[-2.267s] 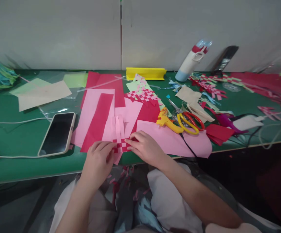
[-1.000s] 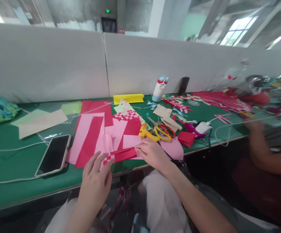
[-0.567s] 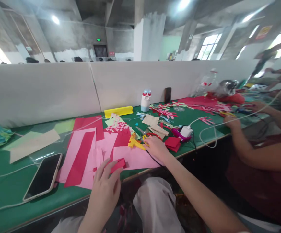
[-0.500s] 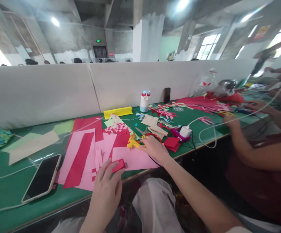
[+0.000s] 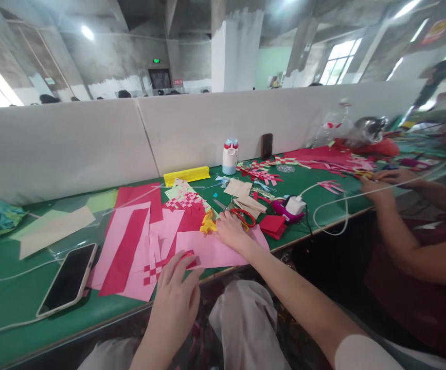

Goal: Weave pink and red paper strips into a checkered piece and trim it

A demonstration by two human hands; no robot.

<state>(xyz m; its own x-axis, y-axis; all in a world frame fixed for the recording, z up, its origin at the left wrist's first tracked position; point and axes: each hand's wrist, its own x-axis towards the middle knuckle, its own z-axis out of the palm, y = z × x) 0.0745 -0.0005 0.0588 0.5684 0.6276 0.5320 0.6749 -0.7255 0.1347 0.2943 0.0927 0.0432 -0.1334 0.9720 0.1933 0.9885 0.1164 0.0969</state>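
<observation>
My left hand (image 5: 178, 290) lies at the table's front edge, thumb and fingers apart, fingertips over a small red paper piece (image 5: 190, 260). Beside it is a pink and red woven paper strip (image 5: 152, 274). Farther right, my right hand (image 5: 232, 230) reaches over a pink sheet (image 5: 203, 252), its fingers curled at a yellow tool that looks like a glue gun (image 5: 208, 222); the fingers hide part of its grip. Scissors with red-orange handles (image 5: 246, 217) lie right behind this hand. Red and pink sheets (image 5: 124, 252) spread out left of my left hand.
A phone (image 5: 67, 280) lies at left. Behind are a yellow folded strip (image 5: 187, 176) and a white bottle (image 5: 230, 156). A white plug (image 5: 295, 205) with a cable and folded red paper (image 5: 272, 226) are at right. A co-worker's hands (image 5: 380, 184) work farther right.
My right hand has shifted slightly left at the yellow tool, showing more of the scissors' handles. My left hand has moved slightly right, its thumb farther from its fingers. The view has tilted slightly.
</observation>
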